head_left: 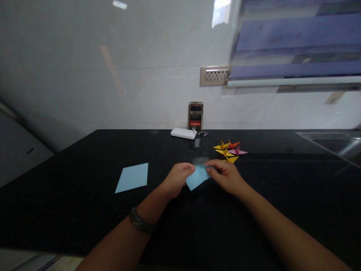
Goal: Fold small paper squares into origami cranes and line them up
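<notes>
A light blue sheet of origami paper (196, 177), partly folded with a crease down its middle, is held between both hands above the dark counter. My left hand (178, 177) pinches its left edge between thumb and fingers. At the upper right edge, my right hand (225, 175) grips it, with the thumb pressed on top. A flat, light blue square of paper (132, 177) lies on the counter to the left of my hands. Just beyond my right hand sit several folded paper cranes (225, 152) in yellow, orange and pink.
On the black counter (84, 218), a white power bank (183, 133) with a beaded strap lies near the wall. A phone (195, 116), its screen blurred out, leans upright behind it. A sink edge (329, 150) is at the right. A socket panel (216, 76) is on the wall.
</notes>
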Demonstrator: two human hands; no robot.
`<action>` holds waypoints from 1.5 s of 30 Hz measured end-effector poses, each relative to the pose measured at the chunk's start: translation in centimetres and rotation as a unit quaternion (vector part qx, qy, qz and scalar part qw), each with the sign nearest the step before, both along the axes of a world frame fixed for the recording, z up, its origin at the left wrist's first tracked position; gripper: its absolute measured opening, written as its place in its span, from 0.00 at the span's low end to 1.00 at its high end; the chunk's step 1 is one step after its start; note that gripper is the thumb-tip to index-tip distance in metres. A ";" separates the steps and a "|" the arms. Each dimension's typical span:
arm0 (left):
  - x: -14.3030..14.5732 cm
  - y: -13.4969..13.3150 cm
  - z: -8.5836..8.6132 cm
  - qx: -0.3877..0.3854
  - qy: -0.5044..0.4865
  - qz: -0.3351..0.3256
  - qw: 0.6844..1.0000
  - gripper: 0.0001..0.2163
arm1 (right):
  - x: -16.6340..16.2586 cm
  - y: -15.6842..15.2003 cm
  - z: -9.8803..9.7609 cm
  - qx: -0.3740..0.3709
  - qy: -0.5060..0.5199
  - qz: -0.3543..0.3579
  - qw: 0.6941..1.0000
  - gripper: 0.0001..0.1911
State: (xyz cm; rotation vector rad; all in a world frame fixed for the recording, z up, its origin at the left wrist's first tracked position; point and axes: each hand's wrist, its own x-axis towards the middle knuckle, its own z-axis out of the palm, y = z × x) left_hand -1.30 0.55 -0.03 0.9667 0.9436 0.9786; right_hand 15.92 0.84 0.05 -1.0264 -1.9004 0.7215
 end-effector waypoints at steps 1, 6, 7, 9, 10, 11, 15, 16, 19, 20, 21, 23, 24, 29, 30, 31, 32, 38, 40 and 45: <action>0.0 0.0 0.0 -0.002 -0.004 0.001 1.000 0.07 | 0.1 0.0 0.1 0.026 -0.019 0.013 0.999 0.11; 0.0 0.0 0.4 -0.026 -0.030 0.020 0.999 0.04 | 0.6 0.3 0.4 0.112 -0.076 0.089 0.987 0.16; 0.0 0.0 0.6 -0.031 -0.033 0.023 0.999 0.04 | 0.7 0.3 0.4 0.122 -0.089 0.098 0.984 0.16; -0.1 0.0 0.9 -0.044 -0.033 0.027 0.998 0.03 | 0.8 0.4 0.5 0.139 -0.114 0.111 0.978 0.17; -0.1 0.0 1.0 -0.050 -0.030 0.027 0.998 0.04 | 0.8 0.4 0.6 0.145 -0.123 0.115 0.975 0.18; 0.0 0.0 1.1 -0.055 -0.027 0.027 0.998 0.04 | 0.8 0.3 0.7 0.150 -0.130 0.120 0.973 0.18; 0.0 -0.1 1.1 -0.061 -0.032 0.023 0.997 0.05 | 0.9 0.0 1.2 0.156 -0.148 0.133 0.968 0.19; 0.0 -0.1 1.0 -0.060 -0.035 0.023 0.997 0.05 | 0.9 -0.1 1.2 0.157 -0.156 0.133 0.966 0.19; -0.1 0.0 0.8 -0.057 -0.036 0.026 0.997 0.05 | 1.0 -0.2 1.3 0.161 -0.174 0.134 0.962 0.19; -0.1 0.0 0.7 -0.055 -0.037 0.023 0.998 0.05 | 1.0 -0.2 1.3 0.161 -0.177 0.136 0.961 0.19; -0.1 0.1 0.7 -0.053 -0.040 0.020 0.998 0.05 | 1.0 -0.1 1.3 0.162 -0.178 0.138 0.961 0.19; -0.2 0.1 0.7 -0.050 -0.044 0.013 0.998 0.05 | 1.0 -0.1 1.3 0.163 -0.183 0.142 0.959 0.19; -0.2 0.1 0.7 -0.051 -0.047 0.012 0.997 0.04 | 1.0 -0.1 1.3 0.165 -0.186 0.143 0.958 0.19; -0.1 0.1 0.4 -0.063 -0.053 0.004 0.997 0.07 | 0.9 -0.2 1.5 0.171 -0.201 0.141 0.954 0.20; -0.1 0.1 0.2 -0.057 -0.051 -0.002 0.997 0.08 | 0.9 -0.3 1.5 0.170 -0.205 0.142 0.953 0.20; -0.1 0.1 0.0 -0.050 -0.047 -0.006 0.998 0.09 | 0.9 -0.3 1.5 0.169 -0.207 0.143 0.953 0.20; -0.2 0.1 -0.1 -0.042 -0.041 -0.004 0.998 0.10 | 0.9 -0.4 1.6 0.167 -0.208 0.146 0.953 0.20; 0.0 -0.1 -0.4 0.000 0.017 0.029 0.999 0.10 | 0.5 -0.4 1.2 0.102 -0.140 0.152 0.973 0.15; 0.1 -0.1 -0.3 0.019 0.036 0.036 0.999 0.11 | 0.1 -0.4 0.9 0.036 -0.066 0.096 0.993 0.11; 0.1 -0.2 -0.4 0.053 0.077 0.041 0.995 0.11 | -0.6 -0.2 0.1 -0.147 0.024 0.027 0.988 0.10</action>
